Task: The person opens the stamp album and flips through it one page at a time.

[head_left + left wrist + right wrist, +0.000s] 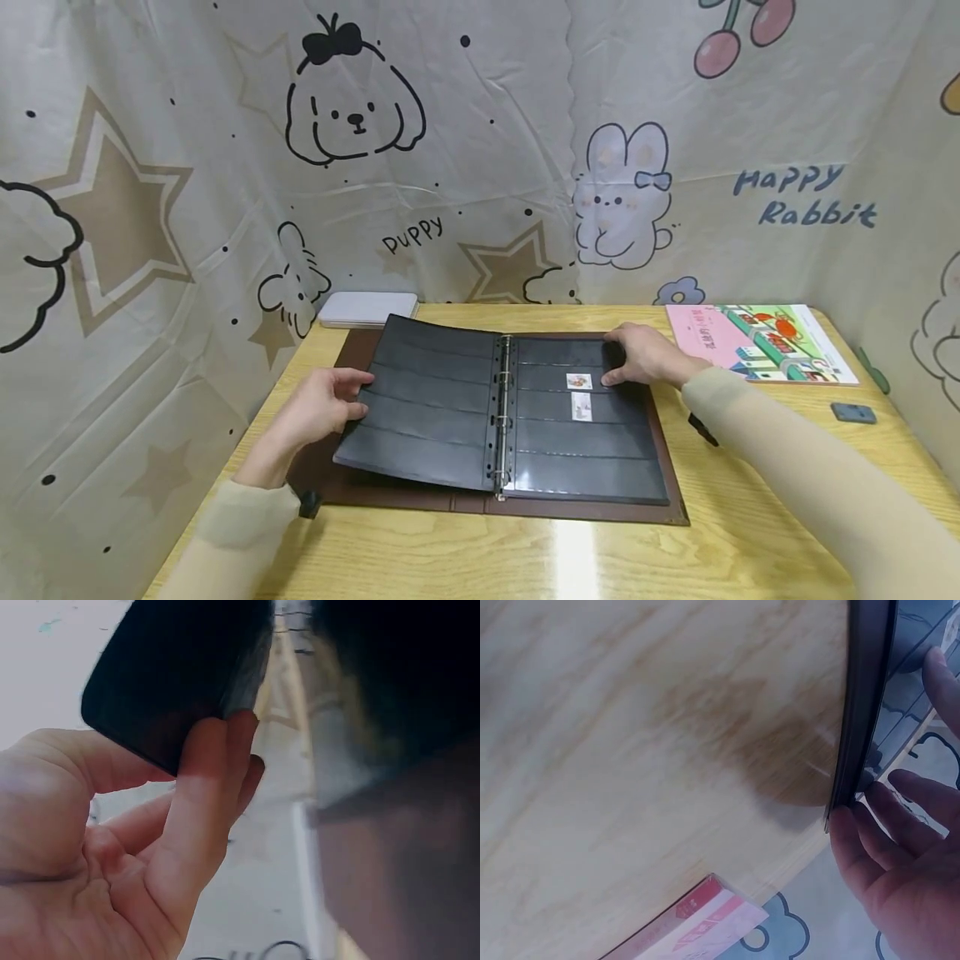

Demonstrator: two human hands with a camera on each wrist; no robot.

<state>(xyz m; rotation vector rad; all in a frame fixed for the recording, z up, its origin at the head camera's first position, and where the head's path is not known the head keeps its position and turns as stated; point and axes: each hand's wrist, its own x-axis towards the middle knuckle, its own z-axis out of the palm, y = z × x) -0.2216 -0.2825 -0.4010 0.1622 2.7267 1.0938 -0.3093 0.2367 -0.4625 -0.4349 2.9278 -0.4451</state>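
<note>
A brown ring binder (pixel 570 510) lies spread on the table, with black pocket pages on both sides of its metal rings (pixel 504 417). My left hand (pixel 318 410) pinches the outer edge of the left black page (pixel 427 400), which is raised off the cover; the left wrist view shows thumb and fingers (pixel 202 750) on a dark page corner (pixel 165 682). My right hand (pixel 648 357) rests at the upper outer edge of the right page (pixel 592 450), thumb on its surface, fingers (pixel 855 840) at the edge. Two small stamps (pixel 579 382) sit in that page's pockets.
Behind the binder at the left lies a white flat stack (pixel 369 308). A colourful booklet (pixel 765 343) is at the back right, with a small grey-blue object (pixel 852 412) in front of it. A printed curtain (pixel 495 150) hangs around the table (pixel 420 550).
</note>
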